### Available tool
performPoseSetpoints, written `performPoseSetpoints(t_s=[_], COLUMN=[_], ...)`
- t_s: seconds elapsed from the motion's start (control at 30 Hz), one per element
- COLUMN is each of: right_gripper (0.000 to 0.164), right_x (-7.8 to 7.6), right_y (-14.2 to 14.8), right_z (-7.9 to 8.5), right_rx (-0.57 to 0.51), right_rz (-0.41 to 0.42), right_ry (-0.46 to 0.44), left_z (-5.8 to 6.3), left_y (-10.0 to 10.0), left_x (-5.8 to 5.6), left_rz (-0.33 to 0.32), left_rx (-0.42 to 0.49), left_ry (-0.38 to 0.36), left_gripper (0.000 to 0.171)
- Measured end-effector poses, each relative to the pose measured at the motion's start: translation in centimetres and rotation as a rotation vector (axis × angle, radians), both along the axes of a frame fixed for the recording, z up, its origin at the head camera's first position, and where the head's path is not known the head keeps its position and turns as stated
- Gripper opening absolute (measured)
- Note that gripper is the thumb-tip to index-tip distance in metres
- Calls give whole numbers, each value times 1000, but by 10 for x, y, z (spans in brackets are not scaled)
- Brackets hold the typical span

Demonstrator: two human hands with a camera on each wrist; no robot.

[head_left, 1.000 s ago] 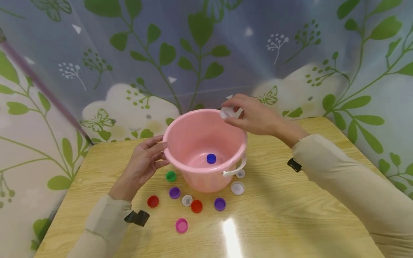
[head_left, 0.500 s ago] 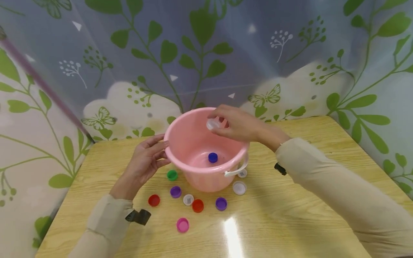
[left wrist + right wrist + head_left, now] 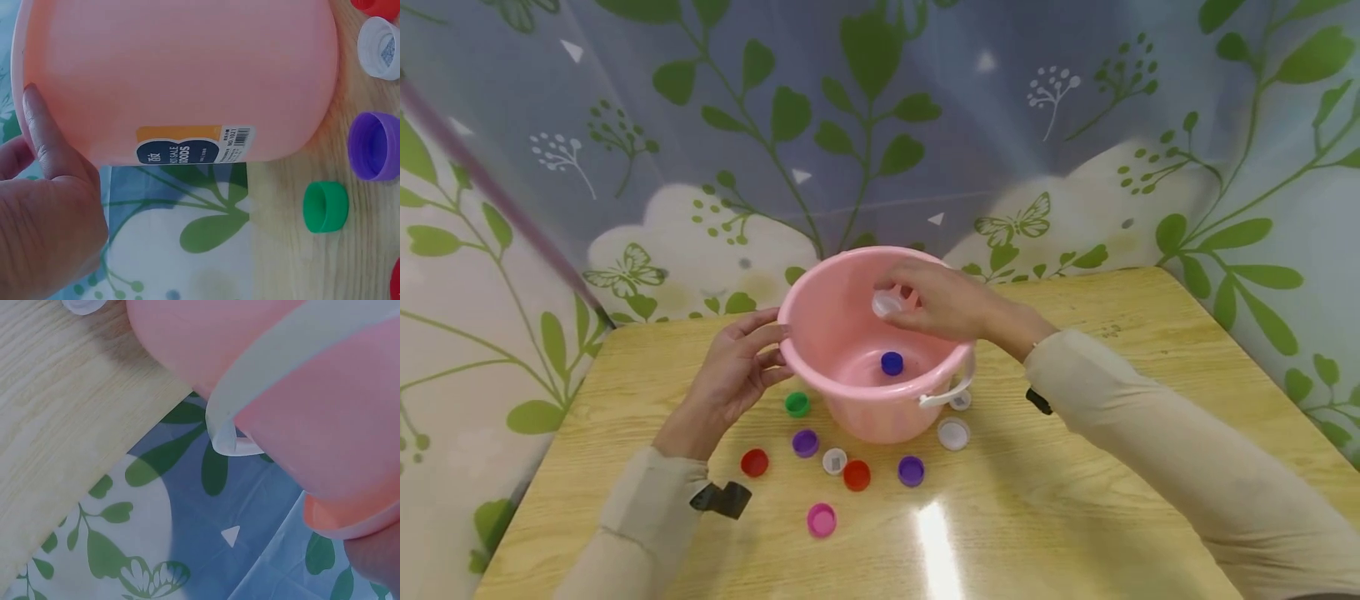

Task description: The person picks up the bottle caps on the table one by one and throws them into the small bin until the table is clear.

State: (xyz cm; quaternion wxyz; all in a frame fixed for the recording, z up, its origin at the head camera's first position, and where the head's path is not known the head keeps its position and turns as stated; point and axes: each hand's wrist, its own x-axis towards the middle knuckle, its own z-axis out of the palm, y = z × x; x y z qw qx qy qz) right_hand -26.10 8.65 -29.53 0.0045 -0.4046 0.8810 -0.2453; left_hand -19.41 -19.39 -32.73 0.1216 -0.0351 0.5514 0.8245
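Observation:
A pink bucket [image 3: 880,408] with a white handle [image 3: 951,392] stands on the wooden table. My left hand [image 3: 733,379] holds its rim at the left; in the left wrist view the thumb [image 3: 47,134] lies along the outer wall just below the rim. Inside the bucket's mouth, my right hand [image 3: 943,300] pinches a translucent white bottle cap [image 3: 887,304] between thumb and fingers. Beneath it, a blue cap [image 3: 892,363] lies on the bucket's floor. In the right wrist view only a bit of that hand [image 3: 378,559] shows at the rim; the bucket hides the cap.
Before the bucket lie several loose caps: green [image 3: 797,404], purple [image 3: 806,443], red [image 3: 755,462], pink [image 3: 822,520] and white [image 3: 953,433] among them. A patterned cloth [image 3: 880,167] hangs behind the table [image 3: 1075,467].
My right hand has moved left and down from over the bucket's right rim into its mouth, carrying the translucent cap. My left hand stays on the rim.

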Motion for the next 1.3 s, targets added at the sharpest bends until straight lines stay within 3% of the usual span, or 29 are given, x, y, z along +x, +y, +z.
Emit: performPoseSetpoints(t_s=[0.27,0.53,1.3], right_gripper=[35,34,39], right_x=[2,3,5], right_y=[-1,-2,-2], right_z=[0,1,0], right_rx=[74,181,243], right_rz=[5,-42,-66], right_ry=[28,49,47], left_z=[0,-1,-3], left_y=[0,2,4], left_x=[-4,-4,-3], left_rz=[-9,-18,-16], left_rx=[4,21,53], left_ry=[-47,-37,-31], left_gripper=[42,40,38])
